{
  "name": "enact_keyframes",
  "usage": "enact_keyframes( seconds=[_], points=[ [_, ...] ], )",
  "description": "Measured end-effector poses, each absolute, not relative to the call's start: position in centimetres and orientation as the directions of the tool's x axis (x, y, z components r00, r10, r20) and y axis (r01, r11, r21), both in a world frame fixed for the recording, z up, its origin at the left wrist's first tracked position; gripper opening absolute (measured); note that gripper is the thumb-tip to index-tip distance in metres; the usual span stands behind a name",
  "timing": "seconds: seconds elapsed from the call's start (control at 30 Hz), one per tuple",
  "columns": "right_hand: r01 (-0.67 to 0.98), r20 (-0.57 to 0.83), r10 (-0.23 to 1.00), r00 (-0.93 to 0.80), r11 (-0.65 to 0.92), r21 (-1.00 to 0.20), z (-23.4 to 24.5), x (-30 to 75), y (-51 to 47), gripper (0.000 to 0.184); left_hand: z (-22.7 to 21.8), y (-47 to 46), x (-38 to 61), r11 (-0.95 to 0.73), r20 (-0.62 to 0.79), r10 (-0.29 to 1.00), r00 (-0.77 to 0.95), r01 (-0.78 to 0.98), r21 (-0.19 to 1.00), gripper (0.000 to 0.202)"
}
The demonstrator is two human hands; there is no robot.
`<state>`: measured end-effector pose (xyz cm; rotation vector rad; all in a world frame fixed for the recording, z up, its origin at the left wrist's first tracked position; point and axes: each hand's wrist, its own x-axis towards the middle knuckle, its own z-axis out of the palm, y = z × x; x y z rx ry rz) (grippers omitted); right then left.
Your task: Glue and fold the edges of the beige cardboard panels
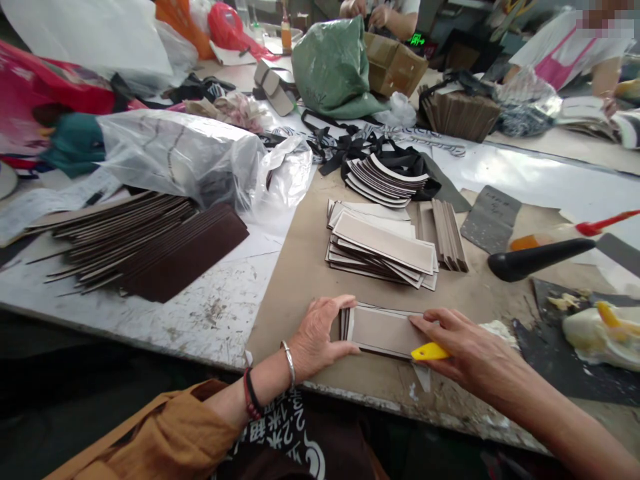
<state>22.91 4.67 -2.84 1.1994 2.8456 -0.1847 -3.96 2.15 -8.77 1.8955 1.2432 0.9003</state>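
A small stack of beige rectangular panels [383,328] with dark edges lies on the brown board by the table's front edge. My left hand [320,330] grips the stack's left end, thumb on the near edge and fingers on the far edge. At the right end, my right hand [453,340] touches the top panel with its index finger. That same hand is closed around a yellow tool [429,352], whose working end I cannot make out. Just beyond is a taller, fanned pile of similar panels [383,241], with more strips [445,233] standing beside it.
Dark brown strips [185,253] lie fanned at left near a clear plastic bag [200,157]. Curved pieces [385,180] sit farther back. At right are a black tapered object [545,259], a red-nozzled bottle [555,237] and a glue-smeared container [605,337]. Other people work across the table.
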Motion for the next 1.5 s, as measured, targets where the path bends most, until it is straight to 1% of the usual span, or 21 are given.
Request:
enact_keyframes(
  seconds=[0.1,0.23,0.43,0.77,1.0,1.17,1.3,1.5],
  points=[
    [0.699,-0.062,0.696,-0.715,0.711,-0.078,-2.9,22.7,4.7,0.032,-8.8,2.2,-4.0,-0.303,0.179,0.939,0.295,0.458,0.836,0.071],
    [0.721,-0.050,0.720,-0.692,0.691,-0.042,-3.1,22.6,4.4,0.037,-8.9,2.2,-3.9,-0.308,0.189,0.939,0.288,0.457,0.834,0.069],
    [0.721,-0.105,0.718,-0.688,0.693,0.013,-3.3,22.4,4.1,0.042,-9.0,2.2,-3.8,-0.321,0.207,0.937,0.281,0.464,0.825,0.069],
    [0.733,-0.128,0.729,-0.672,0.680,0.027,-3.1,22.0,4.1,0.041,-8.9,2.1,-3.9,-0.328,0.210,0.935,0.286,0.470,0.820,0.068],
    [0.732,-0.142,0.734,-0.664,0.677,0.079,-2.9,21.6,4.1,0.043,-9.2,2.1,-3.8,-0.335,0.222,0.934,0.282,0.464,0.820,0.071],
    [0.739,-0.205,0.745,-0.635,0.663,0.121,-2.5,21.1,4.1,0.046,-9.3,2.0,-3.8,-0.335,0.226,0.935,0.275,0.465,0.819,0.070],
    [0.757,-0.253,0.767,-0.589,0.634,0.160,-2.3,20.6,4.1,0.044,-9.3,2.0,-3.8,-0.339,0.231,0.934,0.273,0.472,0.814,0.067],
    [0.733,-0.221,0.762,-0.609,0.647,0.208,-2.3,20.4,4.1,0.040,-9.4,2.0,-3.8,-0.360,0.255,0.928,0.272,0.480,0.800,0.067]
  ],
)
